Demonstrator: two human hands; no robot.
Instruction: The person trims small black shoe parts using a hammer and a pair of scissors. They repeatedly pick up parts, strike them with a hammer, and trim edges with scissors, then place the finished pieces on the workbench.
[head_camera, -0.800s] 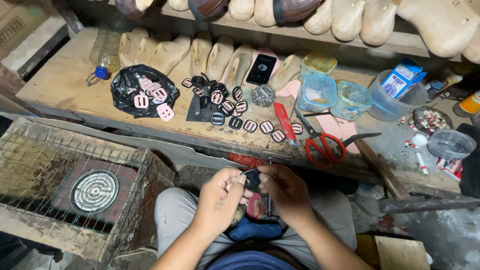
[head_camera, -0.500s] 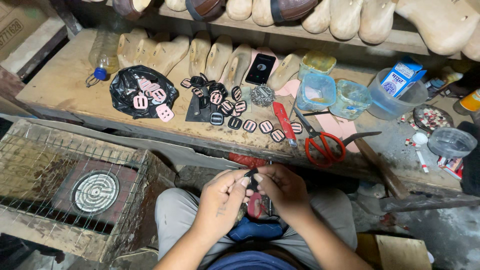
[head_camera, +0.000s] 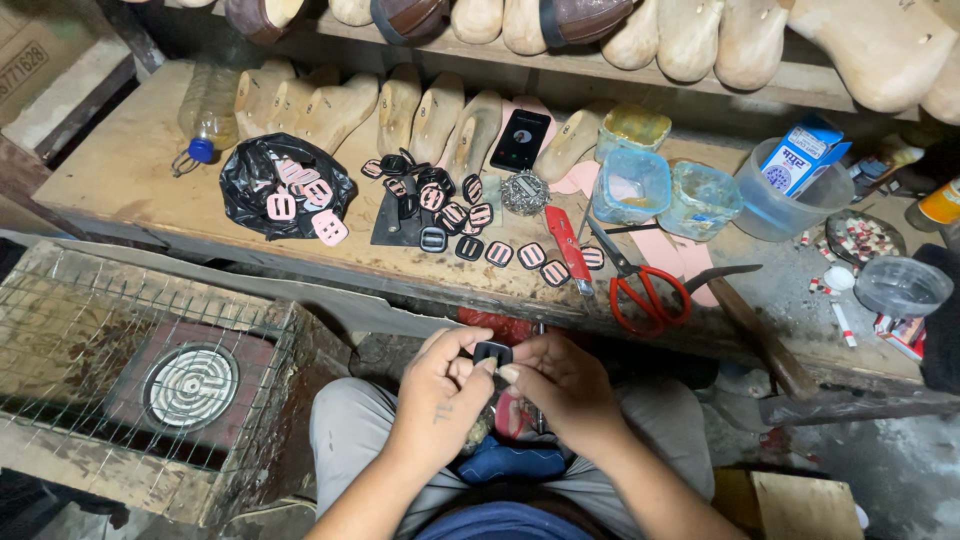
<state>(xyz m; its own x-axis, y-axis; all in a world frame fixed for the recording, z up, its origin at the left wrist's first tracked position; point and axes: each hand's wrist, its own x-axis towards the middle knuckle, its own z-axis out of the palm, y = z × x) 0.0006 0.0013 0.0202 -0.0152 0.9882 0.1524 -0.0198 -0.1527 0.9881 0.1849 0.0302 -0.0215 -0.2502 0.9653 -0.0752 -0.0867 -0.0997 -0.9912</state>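
Note:
Over my lap, my left hand (head_camera: 440, 395) and my right hand (head_camera: 562, 385) meet on a small black buckle (head_camera: 492, 351), pinched between the fingertips of both. Under the hands on my lap lies a reddish pad with a blue cloth (head_camera: 508, 462) below it. On the wooden bench (head_camera: 130, 170) in front lies a row of similar black and pink buckles (head_camera: 470, 235). A black plastic bag (head_camera: 262, 170) holds several pink buckles.
Red-handled scissors (head_camera: 648, 290) and a red utility knife (head_camera: 567, 245) lie on the bench. Plastic tubs (head_camera: 632, 185), a phone (head_camera: 521, 138), a plastic bottle (head_camera: 205, 115) and wooden shoe lasts (head_camera: 420, 110) stand behind. A wire-caged electric hotplate (head_camera: 188, 385) sits at my left.
My hands have stayed over my lap and closed in together on the buckle, lifting it slightly. The bench things have not moved.

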